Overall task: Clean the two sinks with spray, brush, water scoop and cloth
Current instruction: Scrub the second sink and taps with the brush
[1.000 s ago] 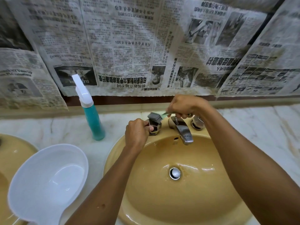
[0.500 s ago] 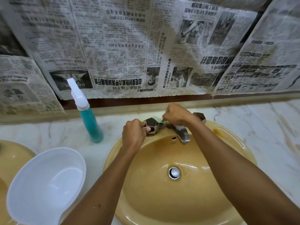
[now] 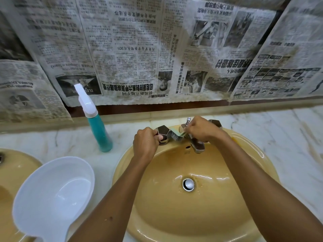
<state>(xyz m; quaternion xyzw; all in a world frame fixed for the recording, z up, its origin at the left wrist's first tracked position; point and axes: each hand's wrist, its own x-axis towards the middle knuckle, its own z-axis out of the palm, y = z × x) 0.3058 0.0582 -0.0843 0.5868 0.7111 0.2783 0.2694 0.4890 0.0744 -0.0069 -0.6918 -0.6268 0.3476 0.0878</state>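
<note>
A yellow oval sink (image 3: 206,215) fills the middle, with a chrome drain (image 3: 188,184) and a chrome tap (image 3: 197,145) at its back. My left hand (image 3: 146,143) grips the left tap handle (image 3: 163,132). My right hand (image 3: 201,131) holds a small green-handled brush (image 3: 176,135) whose bristle head sits between that handle and the tap. The right tap handle (image 3: 215,123) shows behind my right hand. A teal spray bottle (image 3: 97,124) with a white nozzle stands on the counter to the left. A white water scoop (image 3: 52,194) lies at the lower left. No cloth is in view.
A second yellow sink (image 3: 10,172) is cut off at the left edge, partly under the scoop. The marble counter (image 3: 288,137) runs to the right. Newspaper sheets (image 3: 139,49) cover the wall behind.
The right hand and brush have shifted along the tap base, now lower and closer to the left handle. The view has tilted down slightly. The left hand stays on the handle.
</note>
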